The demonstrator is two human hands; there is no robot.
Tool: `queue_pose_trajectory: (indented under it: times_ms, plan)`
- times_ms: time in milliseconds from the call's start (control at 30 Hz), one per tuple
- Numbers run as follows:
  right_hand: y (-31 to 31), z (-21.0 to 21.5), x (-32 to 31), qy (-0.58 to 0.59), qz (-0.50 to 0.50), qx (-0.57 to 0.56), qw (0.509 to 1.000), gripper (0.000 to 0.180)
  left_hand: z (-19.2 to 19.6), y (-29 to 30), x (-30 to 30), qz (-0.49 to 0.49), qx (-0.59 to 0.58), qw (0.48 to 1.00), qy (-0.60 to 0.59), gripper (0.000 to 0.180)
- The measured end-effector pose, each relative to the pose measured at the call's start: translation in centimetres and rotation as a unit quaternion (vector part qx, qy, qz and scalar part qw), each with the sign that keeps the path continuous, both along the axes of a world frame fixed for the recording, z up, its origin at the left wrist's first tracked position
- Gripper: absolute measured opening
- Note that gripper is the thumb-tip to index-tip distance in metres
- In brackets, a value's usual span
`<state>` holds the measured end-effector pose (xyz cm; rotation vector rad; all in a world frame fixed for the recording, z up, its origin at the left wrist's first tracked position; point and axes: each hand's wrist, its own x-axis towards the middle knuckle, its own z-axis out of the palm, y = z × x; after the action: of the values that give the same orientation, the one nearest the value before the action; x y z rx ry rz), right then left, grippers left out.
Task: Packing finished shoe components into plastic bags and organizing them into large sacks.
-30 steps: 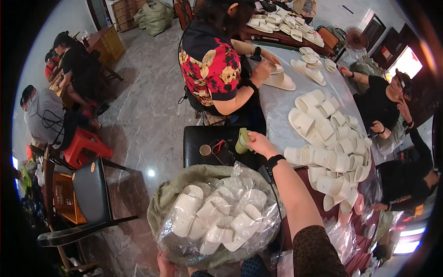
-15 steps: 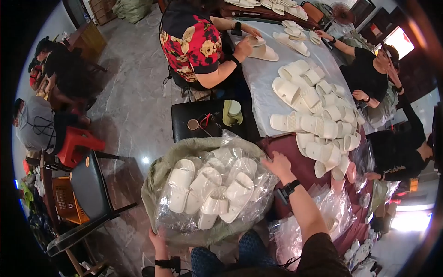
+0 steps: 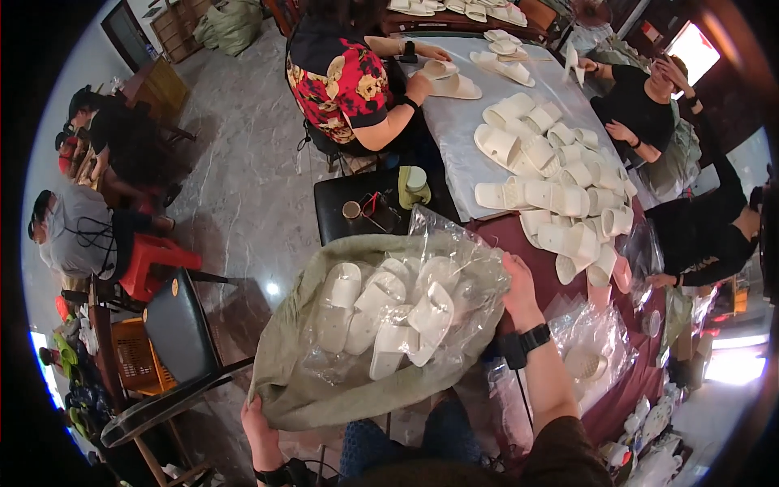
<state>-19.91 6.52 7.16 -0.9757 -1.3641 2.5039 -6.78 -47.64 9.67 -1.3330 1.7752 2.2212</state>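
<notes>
A green-grey woven sack (image 3: 284, 373) stands wide-mouthed before my knees. Inside lie several cream slippers (image 3: 389, 345), partly under a clear plastic bag (image 3: 479, 312) that spreads up past the far rim. My left hand (image 3: 261, 430) is closed on the sack's near left edge. At the far right edge, my right hand (image 3: 519, 284) grips the rim, its fingertips partly hidden by the fabric and plastic. Both wrists wear dark bands. Just beyond my right hand, more cream slippers (image 3: 564, 215) lie heaped on the table.
A black chair (image 3: 345, 211) holding a cup, a red cord and a green cloth stands behind the sack. A person in a floral top (image 3: 345, 89) handles slippers at the table (image 3: 450, 122). Clear plastic bags (image 3: 588, 349) lie right of my forearm. Another black chair (image 3: 185, 321) stands left.
My hands have spread the sack's rim wider and raised it; the left hand shifted left, the right hand right and up. Across the table, a person has lifted a slipper.
</notes>
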Motion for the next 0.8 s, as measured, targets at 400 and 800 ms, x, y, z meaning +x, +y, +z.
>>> queue_pose_trajectory:
  times_ms: [400,800]
  plan:
    - [0.8,1.6,1.6,-0.084,0.076,0.665,0.738,0.020,-1.4,-2.8,-0.4,-0.244,-0.286,0.920,-0.111,0.036]
    - [-12.5,-2.1,6.0,-0.019,0.276,0.714,0.644,0.074,2.7,7.2,-0.6,-0.378,-0.674,0.625,0.108,0.062]
